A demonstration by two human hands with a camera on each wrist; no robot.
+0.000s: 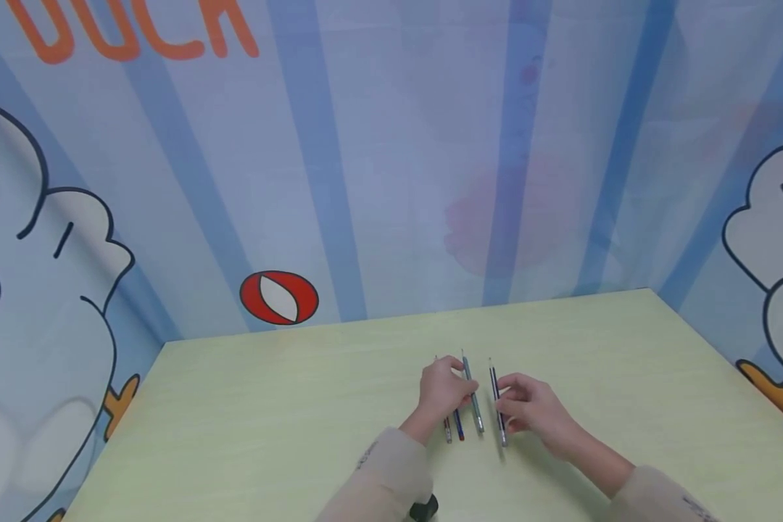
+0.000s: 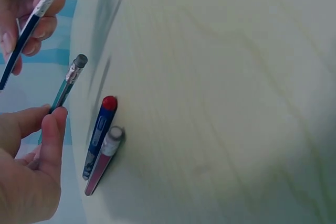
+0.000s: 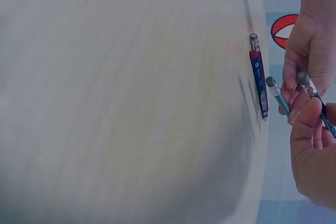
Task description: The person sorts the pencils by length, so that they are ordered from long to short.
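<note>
In the head view my left hand point(image 1: 441, 391) pinches a teal pencil point(image 1: 477, 418) with an eraser end. That pencil point(image 2: 65, 88) is lifted off the table in the left wrist view. My right hand point(image 1: 540, 415) holds a dark blue pencil point(image 1: 494, 382) between thumb and fingers, to the right of the teal one and also raised. Below my left hand, a blue pen-like stick with a red end point(image 2: 100, 137) lies on the table close beside a dark red pencil point(image 2: 102, 167). My left hand partly hides both in the head view.
The pale yellow-green table point(image 1: 267, 428) extends to both sides of the hands. Behind it hangs a blue striped cloth backdrop point(image 1: 404, 181) with printed cartoon figures. A small black object point(image 1: 424, 509) shows by the left sleeve point(image 1: 391, 471).
</note>
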